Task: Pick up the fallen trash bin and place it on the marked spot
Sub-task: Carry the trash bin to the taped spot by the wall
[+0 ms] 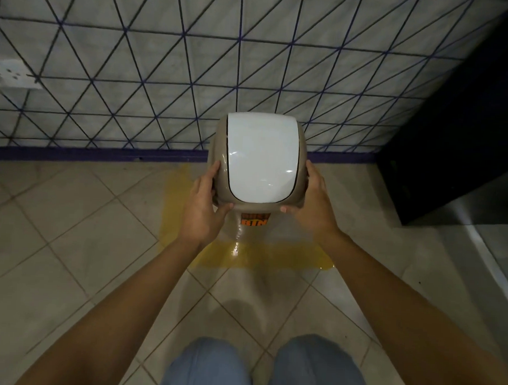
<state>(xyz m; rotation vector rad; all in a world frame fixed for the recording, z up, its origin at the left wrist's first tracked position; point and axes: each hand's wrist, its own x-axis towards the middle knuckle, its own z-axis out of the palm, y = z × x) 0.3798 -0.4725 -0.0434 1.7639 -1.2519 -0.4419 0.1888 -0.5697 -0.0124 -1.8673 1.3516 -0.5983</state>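
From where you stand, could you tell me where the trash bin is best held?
Grip the trash bin by the beige sides of its lid housing, one hand from each side, as the left hand and right hand do. The white flap looks hinged, so avoid it.

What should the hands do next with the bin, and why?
Probably let go gently. The bin is upright, lid on top, inside the yellow marking by the wall, with the left hand and right hand gripping its sides. I cannot see whether its bottom touches the floor, so first ease it down if needed.
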